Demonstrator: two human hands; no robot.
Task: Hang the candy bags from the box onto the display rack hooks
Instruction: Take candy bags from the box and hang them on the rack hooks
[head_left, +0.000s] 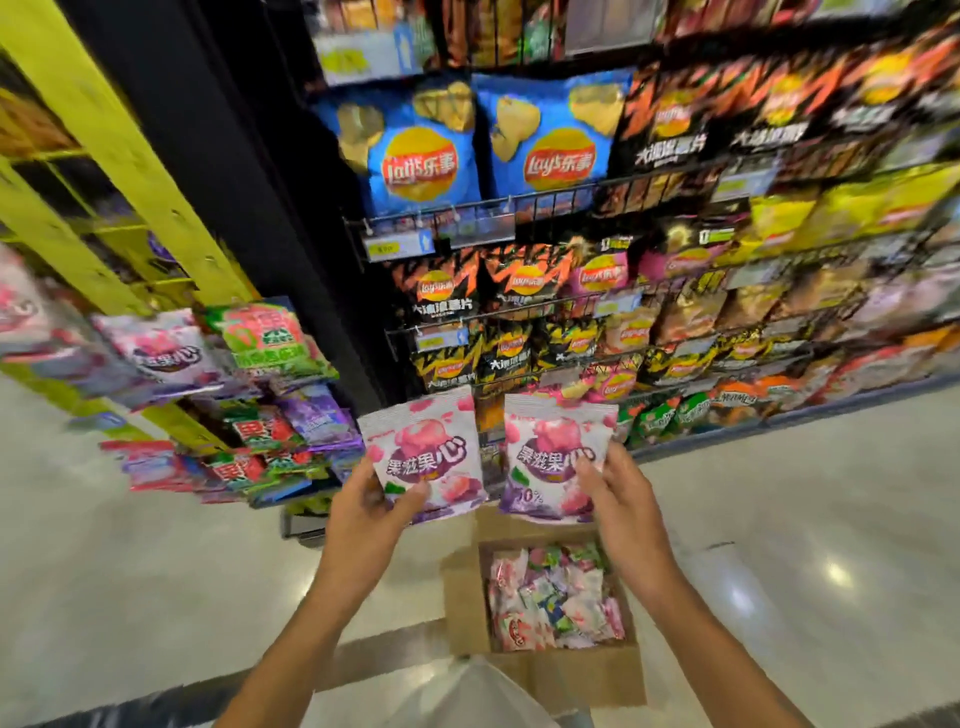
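Ahead of me I see wire shelves (561, 189) stacked with blue chip bags (545, 140) up top, black and orange chip bags (441, 296) beneath and yellow ones (831, 208) to the right, standing on a glossy pale floor (805, 519).

one head-worn wide-angle view, looking forward and down from standing height — both forearms reach in from the bottom edge, close to the lens. the box (545, 675) sits on the floor below; the display rack (171, 218) stands left — edges blur.
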